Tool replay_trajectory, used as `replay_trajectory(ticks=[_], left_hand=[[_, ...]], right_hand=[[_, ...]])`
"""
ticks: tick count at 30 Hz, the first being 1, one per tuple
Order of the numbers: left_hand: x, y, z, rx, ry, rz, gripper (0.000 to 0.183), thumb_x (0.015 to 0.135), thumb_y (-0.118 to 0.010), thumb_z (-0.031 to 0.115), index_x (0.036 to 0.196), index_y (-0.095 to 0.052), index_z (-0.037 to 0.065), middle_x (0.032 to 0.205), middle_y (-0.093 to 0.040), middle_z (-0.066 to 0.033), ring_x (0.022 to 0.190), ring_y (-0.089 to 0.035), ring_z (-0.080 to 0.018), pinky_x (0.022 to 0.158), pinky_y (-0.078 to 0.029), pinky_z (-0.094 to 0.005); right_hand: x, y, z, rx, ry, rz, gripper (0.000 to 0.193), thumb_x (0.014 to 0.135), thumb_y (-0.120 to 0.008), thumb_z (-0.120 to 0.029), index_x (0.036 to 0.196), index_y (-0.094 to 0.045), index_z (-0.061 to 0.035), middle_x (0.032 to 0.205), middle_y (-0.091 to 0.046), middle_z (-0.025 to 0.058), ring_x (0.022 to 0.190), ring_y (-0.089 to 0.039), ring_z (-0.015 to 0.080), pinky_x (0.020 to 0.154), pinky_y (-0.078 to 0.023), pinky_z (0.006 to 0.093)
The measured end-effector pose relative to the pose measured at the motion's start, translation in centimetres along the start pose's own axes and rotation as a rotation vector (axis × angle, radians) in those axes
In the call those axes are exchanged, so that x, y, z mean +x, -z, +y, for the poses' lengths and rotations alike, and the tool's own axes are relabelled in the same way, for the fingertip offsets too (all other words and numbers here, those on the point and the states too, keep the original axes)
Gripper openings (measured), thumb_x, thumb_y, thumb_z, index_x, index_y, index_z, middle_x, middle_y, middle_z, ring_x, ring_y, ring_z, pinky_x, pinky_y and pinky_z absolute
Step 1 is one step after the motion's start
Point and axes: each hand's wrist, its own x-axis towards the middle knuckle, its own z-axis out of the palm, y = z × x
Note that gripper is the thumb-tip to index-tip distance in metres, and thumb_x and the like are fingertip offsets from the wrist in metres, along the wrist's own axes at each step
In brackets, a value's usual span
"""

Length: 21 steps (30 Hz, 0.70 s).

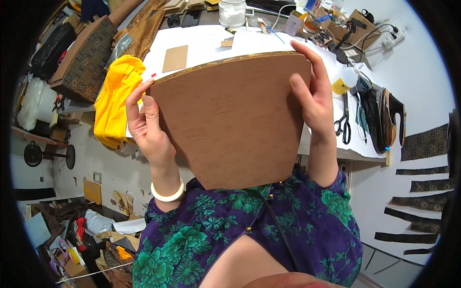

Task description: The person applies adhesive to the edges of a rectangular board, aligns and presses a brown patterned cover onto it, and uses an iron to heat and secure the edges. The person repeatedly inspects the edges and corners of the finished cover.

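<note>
Upright in front of me is a brown panel with faint embossed marks, wide and curved at the top and narrower at the bottom. A thin strip of patterned gold and dark material shows along its top edge. My left hand closes on its upper left side, thumb on the brown face and fingers behind. The upper right corner is gripped by my right hand, its thumb in front and a forefinger over the top. The panel's far face is hidden. A white bangle circles my left wrist.
Behind the panel, the white-covered worktable holds a tan card piece, a yellow cloth and a white jar. Black scissors, a bottle and an iron stand at its right. Patterned strips hang on the right wall.
</note>
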Motion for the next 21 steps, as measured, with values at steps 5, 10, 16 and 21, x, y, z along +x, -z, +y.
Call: replay_trajectory(ticks=[5,10,16,21], left_hand=[[-0.3,0.1,-0.4,0.015,0.032,-0.056,0.021,0.104,-0.053,0.013,0.123,-0.059,0.005,0.11,-0.066,-0.0021,0.085,-0.054,-0.0025,0.081,-0.042,-0.0181],[-0.5,-0.5,0.0,0.022,0.063,-0.074,0.02,0.104,-0.054,0.012,0.123,-0.059,0.006,0.106,-0.067,-0.0012,0.084,-0.055,-0.0016,0.079,-0.042,-0.0176],[-0.4,-0.8,0.1,0.042,0.064,-0.122,0.02,0.104,-0.053,0.01,0.122,-0.06,0.005,0.101,-0.07,-0.0038,0.085,-0.058,-0.0038,0.079,-0.043,-0.0188],[-0.5,-1.0,0.4,0.049,0.079,-0.127,0.019,0.104,-0.053,0.01,0.121,-0.06,0.006,0.091,-0.068,-0.0009,0.078,-0.054,-0.002,0.071,-0.041,-0.0179]], right_hand=[[0.6,-0.1,0.2,-0.043,-0.013,0.053,0.018,0.094,-0.07,-0.013,0.109,-0.061,-0.0067,0.096,-0.065,0.0001,0.088,-0.058,0.006,0.077,-0.047,0.0208],[-0.2,0.1,0.6,-0.075,0.025,0.105,0.019,0.093,-0.072,-0.013,0.108,-0.063,-0.0052,0.102,-0.067,0.0012,0.094,-0.06,0.008,0.084,-0.048,0.0229],[-0.9,0.3,0.5,-0.066,0.007,0.152,0.017,0.094,-0.071,-0.011,0.108,-0.064,-0.0051,0.101,-0.066,0.0005,0.092,-0.059,0.0067,0.083,-0.047,0.0209],[-1.1,0.2,0.4,-0.074,-0.018,0.171,0.016,0.093,-0.071,-0.011,0.106,-0.064,-0.0056,0.099,-0.065,-0.0002,0.09,-0.058,0.0063,0.082,-0.045,0.0207]])
